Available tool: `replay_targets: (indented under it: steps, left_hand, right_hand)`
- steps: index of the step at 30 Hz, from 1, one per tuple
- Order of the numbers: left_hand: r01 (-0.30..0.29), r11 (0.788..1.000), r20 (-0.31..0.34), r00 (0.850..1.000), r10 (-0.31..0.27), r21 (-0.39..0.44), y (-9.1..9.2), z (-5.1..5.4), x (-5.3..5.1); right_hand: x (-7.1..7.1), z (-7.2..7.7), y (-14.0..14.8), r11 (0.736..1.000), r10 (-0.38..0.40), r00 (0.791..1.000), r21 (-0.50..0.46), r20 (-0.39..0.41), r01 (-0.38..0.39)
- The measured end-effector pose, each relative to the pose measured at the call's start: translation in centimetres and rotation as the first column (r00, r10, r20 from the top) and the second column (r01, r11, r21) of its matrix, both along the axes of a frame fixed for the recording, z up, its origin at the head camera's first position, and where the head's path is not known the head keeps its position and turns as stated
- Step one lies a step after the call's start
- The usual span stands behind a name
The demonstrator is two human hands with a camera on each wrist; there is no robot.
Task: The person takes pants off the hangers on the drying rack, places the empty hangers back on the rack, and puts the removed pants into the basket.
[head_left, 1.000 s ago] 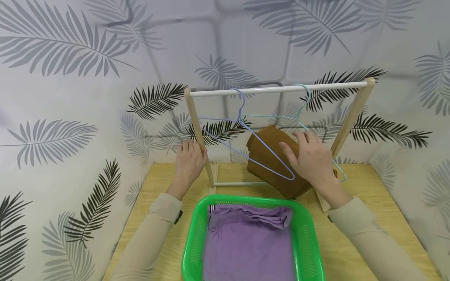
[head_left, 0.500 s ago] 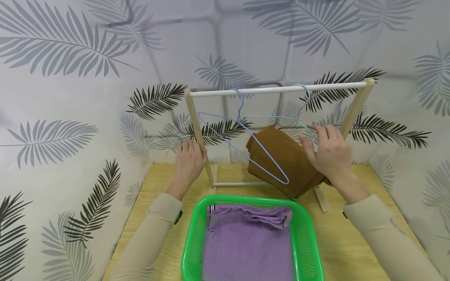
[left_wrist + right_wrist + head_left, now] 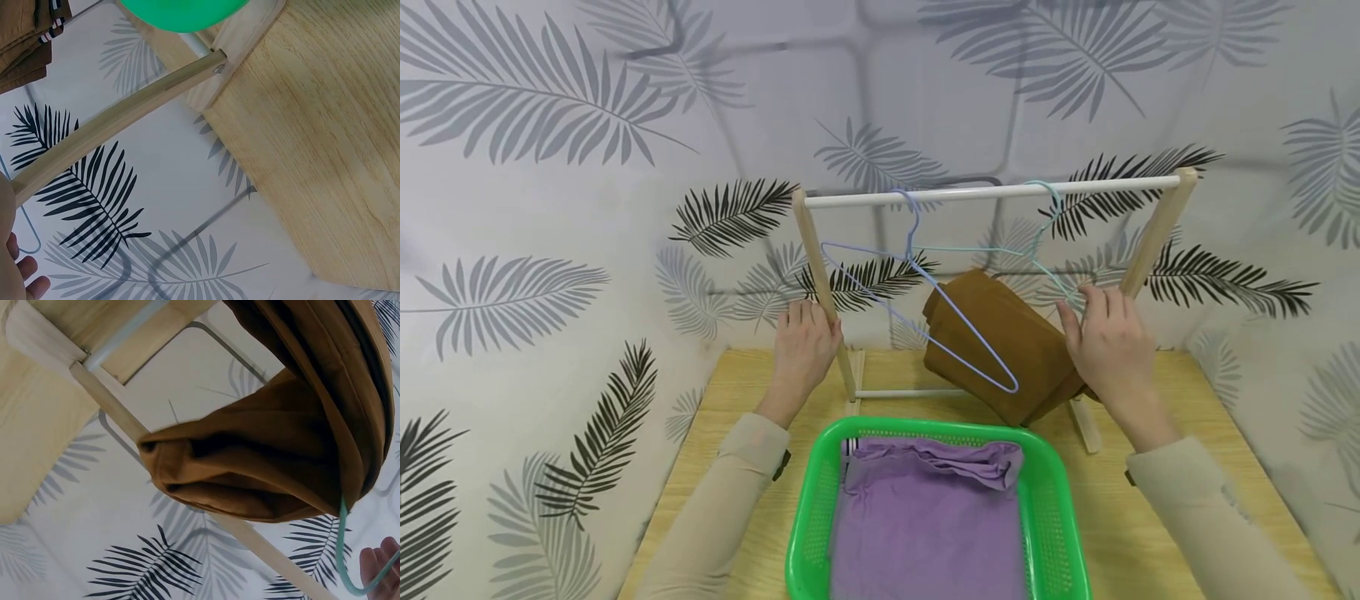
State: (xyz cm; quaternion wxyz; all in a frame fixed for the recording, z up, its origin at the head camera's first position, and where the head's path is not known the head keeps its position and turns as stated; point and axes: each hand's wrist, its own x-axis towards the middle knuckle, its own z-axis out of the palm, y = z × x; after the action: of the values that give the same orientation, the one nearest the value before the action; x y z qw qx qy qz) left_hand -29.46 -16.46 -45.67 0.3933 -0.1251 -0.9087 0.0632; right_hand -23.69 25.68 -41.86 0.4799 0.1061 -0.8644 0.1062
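My left hand point(image 3: 805, 346) grips the left wooden post point(image 3: 817, 258) of a small clothes rack. My right hand point(image 3: 1111, 342), near the rack's right post, holds the right end of a mint-green hanger point(image 3: 339, 544) between thumb and fingers. A folded brown garment point(image 3: 1000, 350) hangs draped over that hanger, tilted down to the right; its folds show up close in the right wrist view. In the left wrist view, the brown garment point(image 3: 22, 37) has a black-and-white striped trim. Left of it, a bare periwinkle hanger point(image 3: 964, 315) hangs from the white rail point(image 3: 977, 192).
A green plastic basket point(image 3: 1067, 517) stands in front of the rack, with a folded purple garment point(image 3: 928, 533) inside. The rack's lower white bar point(image 3: 910, 392) runs just behind it. Leaf-patterned walls point(image 3: 550, 333) enclose the wooden tabletop point(image 3: 1135, 517).
My right hand has moved right, from over the brown garment to the mint hanger's end. The periwinkle hanger has swung slightly. The left hand stays on the post.
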Motion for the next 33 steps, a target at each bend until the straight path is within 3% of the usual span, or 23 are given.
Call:
replay_targets:
  steps: [15,33]
  left_hand:
    - [0.011,1.0,0.021,1.0,-0.011,0.01,0.0,-0.3,-0.1]
    - [0.027,0.999,-0.012,1.0,-0.026,0.032,0.0,-0.2,0.0]
  right_hand:
    - [0.4,-2.1,0.7,0.997,-0.062,0.998,-0.052,-0.004,0.061]
    - [-0.1,-2.2,1.6,0.999,-0.049,0.978,-0.027,-0.205,0.044]
